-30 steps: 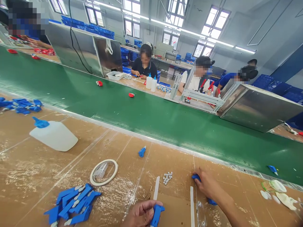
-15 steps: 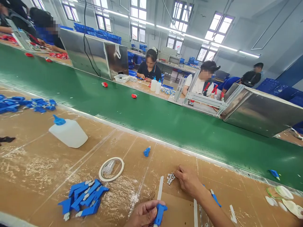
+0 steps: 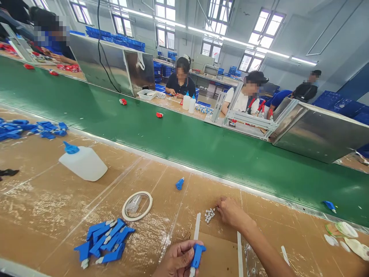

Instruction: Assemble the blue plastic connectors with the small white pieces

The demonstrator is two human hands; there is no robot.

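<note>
The blue piece is up in my left hand, its pale end pointing down toward the near edge of the table. Work on it looks partway along to me: this one is in hand, others lie in a pile, and loose white bits lie ready in a small cluster. Whether the piled ones are finished or waiting, I cannot tell.

The piece lies inside my left grip, which is closed around it, thumb on one face and fingers curled behind, the blue head standing out past them. My right hand is farther toward the table's far edge, fingertips drawn together just beside the white bits. That grip looks nearly closed, but I cannot tell if a bit is pinched in it.

Between my hands a white strip runs toward the far edge; another strip lies below my right forearm. Left of my left hand is the blue pile, with a pale ring beyond it. Nearer the far edge lies a lone blue part. Toward the far left corner a bottle lies tipped over, near more blue parts. Past the far edge runs the green belt.
</note>
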